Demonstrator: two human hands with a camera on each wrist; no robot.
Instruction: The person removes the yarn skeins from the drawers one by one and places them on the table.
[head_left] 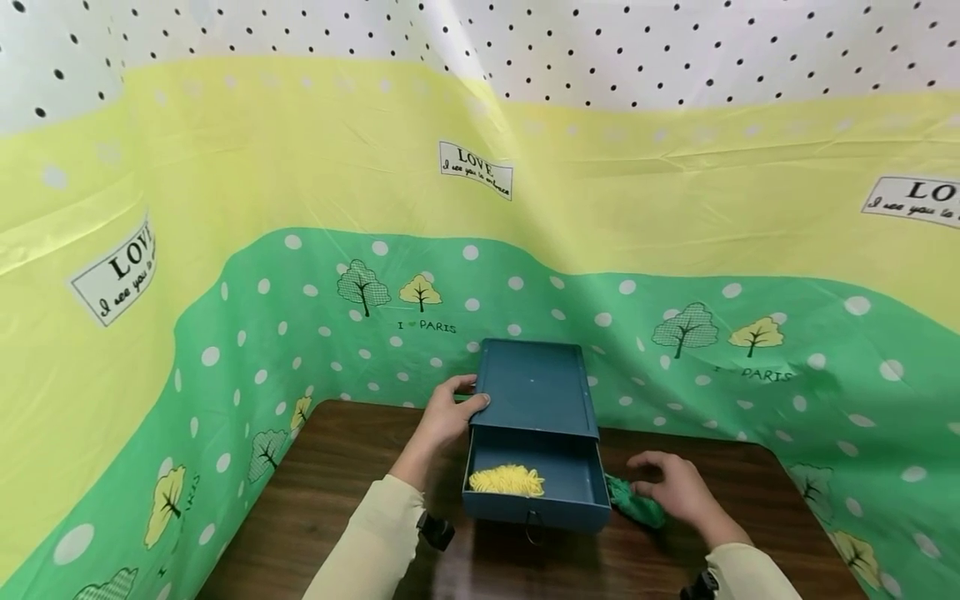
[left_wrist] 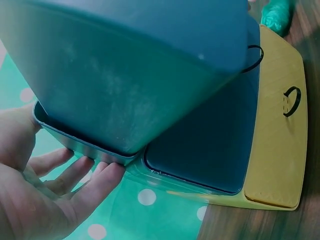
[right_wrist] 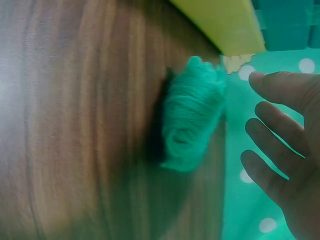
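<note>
Just left of the spread right hand lies a soft, light green yarn bundle, best pinched mid-bundle; left hand grips the blue plastic drawer box.

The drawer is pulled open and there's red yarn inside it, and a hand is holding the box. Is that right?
Not quite: the yarn in the open drawer is yellow, not red, as the head view shows. The left hand does hold the box.

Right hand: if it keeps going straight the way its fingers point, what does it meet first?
Probably the green yarn: the right hand points left at it, with the open blue drawer just beyond. Whether it touches yet is unclear.
</note>
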